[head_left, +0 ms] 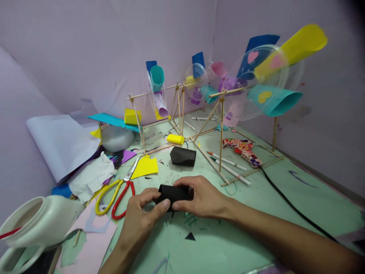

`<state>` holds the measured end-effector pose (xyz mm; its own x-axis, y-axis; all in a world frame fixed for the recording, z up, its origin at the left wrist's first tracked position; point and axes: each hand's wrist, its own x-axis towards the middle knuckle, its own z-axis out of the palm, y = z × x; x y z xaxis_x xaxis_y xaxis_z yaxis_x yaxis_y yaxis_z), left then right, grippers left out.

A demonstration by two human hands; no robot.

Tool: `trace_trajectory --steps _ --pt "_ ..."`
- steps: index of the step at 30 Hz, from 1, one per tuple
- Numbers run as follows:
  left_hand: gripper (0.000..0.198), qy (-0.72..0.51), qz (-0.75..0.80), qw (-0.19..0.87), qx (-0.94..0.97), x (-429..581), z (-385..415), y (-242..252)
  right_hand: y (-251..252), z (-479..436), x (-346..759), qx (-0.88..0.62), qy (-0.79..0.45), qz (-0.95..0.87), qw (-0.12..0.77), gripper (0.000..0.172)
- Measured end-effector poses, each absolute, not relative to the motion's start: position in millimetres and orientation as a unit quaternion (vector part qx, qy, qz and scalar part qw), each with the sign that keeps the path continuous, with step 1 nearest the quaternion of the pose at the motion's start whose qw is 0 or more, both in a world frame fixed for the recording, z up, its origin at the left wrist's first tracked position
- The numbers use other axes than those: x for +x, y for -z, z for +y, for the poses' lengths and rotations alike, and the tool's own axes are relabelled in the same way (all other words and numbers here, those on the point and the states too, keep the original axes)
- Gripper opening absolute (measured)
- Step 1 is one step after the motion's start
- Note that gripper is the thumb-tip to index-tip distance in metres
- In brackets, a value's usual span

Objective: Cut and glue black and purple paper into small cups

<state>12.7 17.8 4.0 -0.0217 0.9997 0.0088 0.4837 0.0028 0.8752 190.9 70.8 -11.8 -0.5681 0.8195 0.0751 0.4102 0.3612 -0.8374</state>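
Note:
Both my hands pinch a small rolled piece of black paper (pixel 173 193) low over the green mat (pixel 245 232). My left hand (pixel 142 215) holds its near left end with thumb and fingers closed. My right hand (pixel 201 198) wraps its right side, fingers curled over the top. A second black paper roll (pixel 183 156) lies on the mat just beyond. Scissors (pixel 118 192) with yellow and red handles lie left of my left hand.
A wooden stick frame (pixel 221 129) carries coloured paper cones and clear discs at the back. A patterned glue gun (pixel 243 149) with a black cord (pixel 288 201), pens (pixel 228 161), yellow paper (pixel 145 166) and paper scraps lie around. A white jug (pixel 34 222) stands at the near left.

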Motion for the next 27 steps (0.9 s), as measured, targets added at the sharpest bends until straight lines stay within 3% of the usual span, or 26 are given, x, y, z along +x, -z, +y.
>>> trace_trajectory --steps 27 --pt "0.022 -0.374 0.618 0.381 0.577 13.8 17.2 2.9 11.1 67.7 192.1 -0.391 -0.298 -0.837 0.242 0.039"
